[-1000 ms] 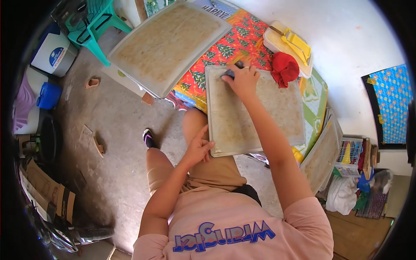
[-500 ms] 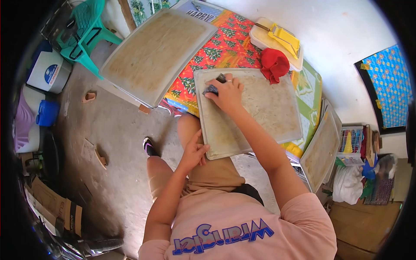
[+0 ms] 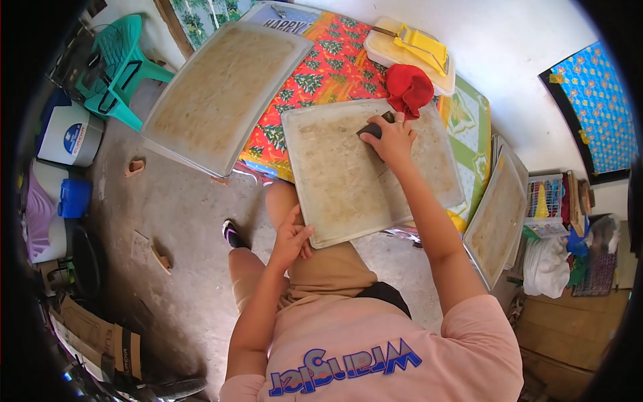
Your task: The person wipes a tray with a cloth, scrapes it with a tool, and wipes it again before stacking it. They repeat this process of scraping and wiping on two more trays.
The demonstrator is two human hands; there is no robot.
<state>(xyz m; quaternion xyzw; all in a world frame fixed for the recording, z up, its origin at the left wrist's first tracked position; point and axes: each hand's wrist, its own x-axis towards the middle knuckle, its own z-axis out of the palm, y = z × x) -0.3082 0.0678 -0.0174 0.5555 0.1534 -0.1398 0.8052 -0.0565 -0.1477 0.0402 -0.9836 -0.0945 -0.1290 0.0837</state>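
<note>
A pale, brown-stained flat tray (image 3: pixel 341 181) lies over the near edge of the table and reaches over my lap. My right hand (image 3: pixel 392 137) is closed around a dark block (image 3: pixel 372 130) on the upper part of the tray. Beside the tray's lower left edge is my left hand (image 3: pixel 291 240), fingers apart, with the fingertips near or against the rim. A crumpled red cloth (image 3: pixel 409 89) touches the tray's far edge.
Another stained tray (image 3: pixel 224 94) lies at the table's left. Behind the cloth sits a pale container (image 3: pixel 435 77) with a yellow-handled tool (image 3: pixel 420 48) on it. More trays (image 3: pixel 497 221) lean at the right. A green chair (image 3: pixel 124 74) stands back left.
My right hand has moved right across the tray with the dark block. The view has shifted, and the tray sits slightly more tilted. My left hand stays by its edge.
</note>
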